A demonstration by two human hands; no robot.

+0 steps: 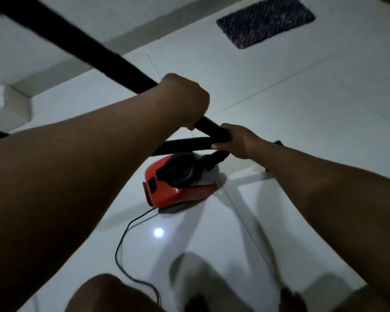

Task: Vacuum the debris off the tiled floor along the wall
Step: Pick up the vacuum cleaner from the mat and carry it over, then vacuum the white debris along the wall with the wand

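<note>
Both hands on the long black vacuum wand (81, 48), angled toward the wall: left hand (182, 100) fingers wrapped mid-tube, right hand (236, 140) fingers curled around its end. Red-and-black canister vacuum (180, 181) sits below on the glossy white tiled floor (302, 97).

I can read no text, brand, number or sign anywhere in this view. The red vacuum cleaner (180, 181) shows only plain casing to me, and its black wand (77, 45) carries no legible label.
</note>
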